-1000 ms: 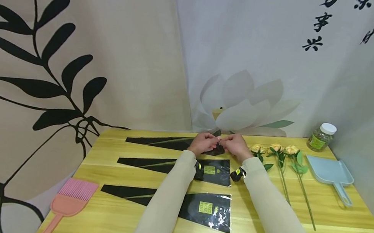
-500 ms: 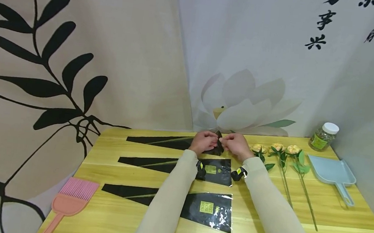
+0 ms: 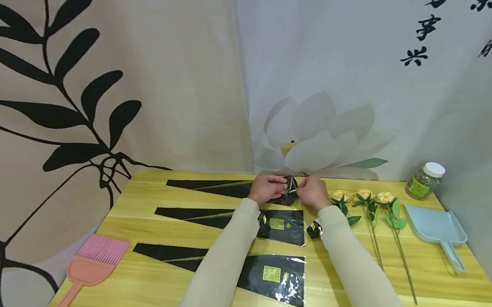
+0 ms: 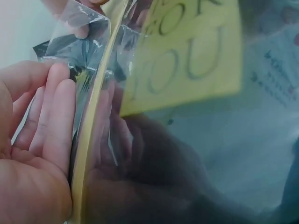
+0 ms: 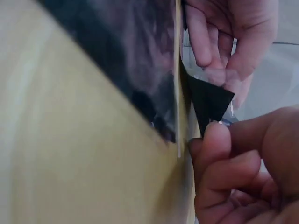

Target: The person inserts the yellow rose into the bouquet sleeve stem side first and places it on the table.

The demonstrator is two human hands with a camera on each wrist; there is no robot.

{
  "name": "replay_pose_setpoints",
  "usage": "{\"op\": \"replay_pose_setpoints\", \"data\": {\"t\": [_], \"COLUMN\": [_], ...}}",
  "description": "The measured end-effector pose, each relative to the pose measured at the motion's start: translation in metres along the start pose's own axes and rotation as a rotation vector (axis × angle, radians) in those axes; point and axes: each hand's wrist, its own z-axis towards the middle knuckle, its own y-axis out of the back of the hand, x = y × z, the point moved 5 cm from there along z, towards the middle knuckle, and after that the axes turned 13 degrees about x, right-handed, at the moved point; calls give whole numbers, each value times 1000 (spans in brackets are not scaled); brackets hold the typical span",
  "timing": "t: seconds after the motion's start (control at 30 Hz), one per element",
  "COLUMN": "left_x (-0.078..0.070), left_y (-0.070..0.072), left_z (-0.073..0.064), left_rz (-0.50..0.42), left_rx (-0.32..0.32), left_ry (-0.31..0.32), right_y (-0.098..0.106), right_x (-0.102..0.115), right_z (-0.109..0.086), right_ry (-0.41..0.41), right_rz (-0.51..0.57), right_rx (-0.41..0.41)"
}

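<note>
At the back of the table lies a black, tapering flower sleeve (image 3: 228, 187) with a gold line along it. My left hand (image 3: 266, 188) holds it near its wide end; thumb and finger pinch its clear film, as the right wrist view shows. My right hand (image 3: 313, 192) pinches the edge of the same wide end, beside a folded black corner (image 5: 212, 100). Between the hands, shiny film stands up from the table. Two more flower sleeves lie flat nearer me, a middle one (image 3: 290, 227) and a front one (image 3: 255, 273), each with a yellow-green label.
Right of my hands lie several artificial yellow roses (image 3: 385, 198) with long stems. A lidded jar (image 3: 424, 181) stands at the back right corner, a blue dustpan (image 3: 434, 224) in front of it. A pink brush (image 3: 91, 267) lies at the table's left edge.
My right hand has shifted slightly right, away from the left. The sleeve's wide end now shows spread between them, with its shiny film in sight. The left hand stays nearly in place.
</note>
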Motion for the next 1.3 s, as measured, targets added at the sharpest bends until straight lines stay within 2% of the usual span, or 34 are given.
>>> {"op": "replay_pose_setpoints", "data": {"t": [0.2,0.47,0.8,1.03,1.3], "left_x": [-3,-3,-4,-6,-4], "left_y": [-4,-4,-5,-5,-8], "left_z": [-3,-3,-1,-5,-5], "left_rz": [48,79,121,190,196], "left_rx": [-8,-15,1,26,66], "left_ry": [-19,10,-12,-15,-1], "right_y": [0,5,23,35,48], "right_x": [-1,2,-4,-16,-29], "right_z": [-1,-16,-45,-69,-98], "right_ry": [-5,29,93,100,126], "right_rz": [17,104,141,175,160], "right_rx": [-5,19,57,87,72]}}
